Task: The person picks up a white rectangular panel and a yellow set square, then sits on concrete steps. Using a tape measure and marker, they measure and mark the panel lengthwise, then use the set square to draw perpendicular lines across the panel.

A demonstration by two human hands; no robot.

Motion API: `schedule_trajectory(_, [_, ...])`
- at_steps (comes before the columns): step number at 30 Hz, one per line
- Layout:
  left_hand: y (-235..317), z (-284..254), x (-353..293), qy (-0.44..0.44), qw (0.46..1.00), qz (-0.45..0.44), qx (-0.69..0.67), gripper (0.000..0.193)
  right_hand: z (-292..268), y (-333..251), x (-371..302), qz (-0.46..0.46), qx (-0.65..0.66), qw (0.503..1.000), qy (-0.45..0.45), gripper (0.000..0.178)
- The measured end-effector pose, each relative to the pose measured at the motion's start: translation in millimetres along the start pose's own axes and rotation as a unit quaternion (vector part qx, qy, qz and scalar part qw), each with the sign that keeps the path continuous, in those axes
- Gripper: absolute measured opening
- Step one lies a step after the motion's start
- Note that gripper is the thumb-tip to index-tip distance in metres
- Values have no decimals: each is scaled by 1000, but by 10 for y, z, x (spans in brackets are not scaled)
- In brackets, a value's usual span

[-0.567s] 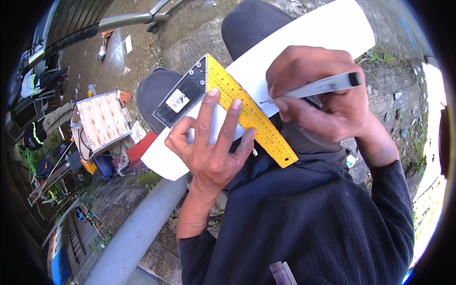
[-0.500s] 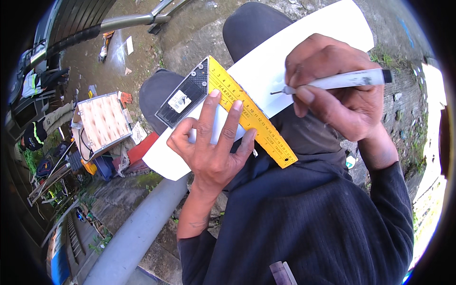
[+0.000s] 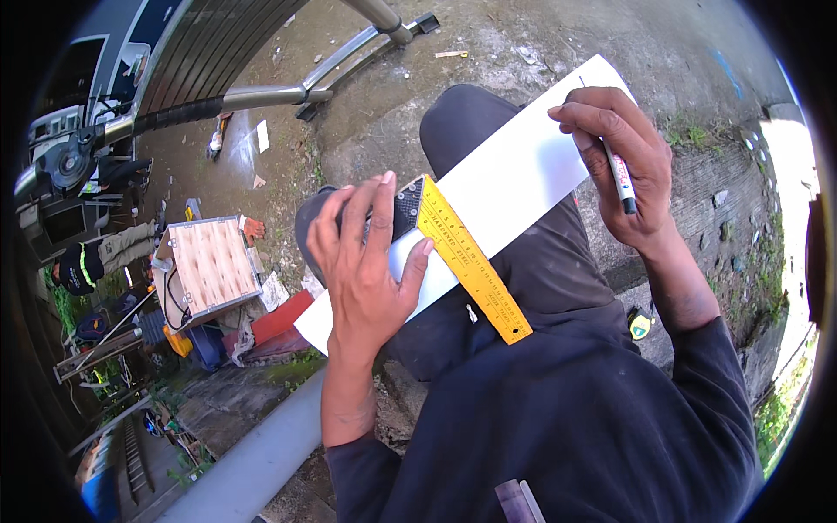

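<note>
A long white board (image 3: 532,166) lies slantwise across my lap. Over it rests a try square with a yellow blade (image 3: 471,270) and a black handle (image 3: 407,209). My left hand (image 3: 362,253) holds the square at its handle, fingers over the far side and thumb tip on the blade's edge; the palm hides part of the handle. At the board's right end, my right hand (image 3: 632,166) is closed round a white marker (image 3: 620,180) with a dark end pointing toward me. Its other end is hidden in the fingers. A short dark line shows on the board just beyond those fingers.
My knees (image 3: 466,126) support the board. A tape measure (image 3: 641,324) lies on the ground at right. To the left stand a wooden box (image 3: 214,266), a grey pipe (image 3: 248,453) and metal tubing (image 3: 261,96). Another person (image 3: 83,261) is at the far left.
My left hand has shifted from lying flat on the yellow blade to the square's handle. My right hand has gone from beside the blade to the board's right end, turning the marker.
</note>
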State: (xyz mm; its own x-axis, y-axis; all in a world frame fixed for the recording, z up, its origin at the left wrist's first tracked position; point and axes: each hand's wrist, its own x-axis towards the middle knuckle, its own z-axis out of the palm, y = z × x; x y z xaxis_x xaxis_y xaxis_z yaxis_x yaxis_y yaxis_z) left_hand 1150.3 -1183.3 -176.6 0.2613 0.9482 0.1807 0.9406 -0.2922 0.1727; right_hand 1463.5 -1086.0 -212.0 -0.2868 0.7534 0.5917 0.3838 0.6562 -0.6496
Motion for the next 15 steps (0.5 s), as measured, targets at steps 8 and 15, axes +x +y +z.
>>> schedule_trajectory(8, [-537, -409, -439, 79, 979, -57, -180, 58, 403, 242, 127, -7, -82, 995, -47, 53])
schedule_trajectory(15, [-894, -1315, -1808, 39, 966, -216, -139, 59, 359, 349, 218, 17, -88, 991, -94, 56])
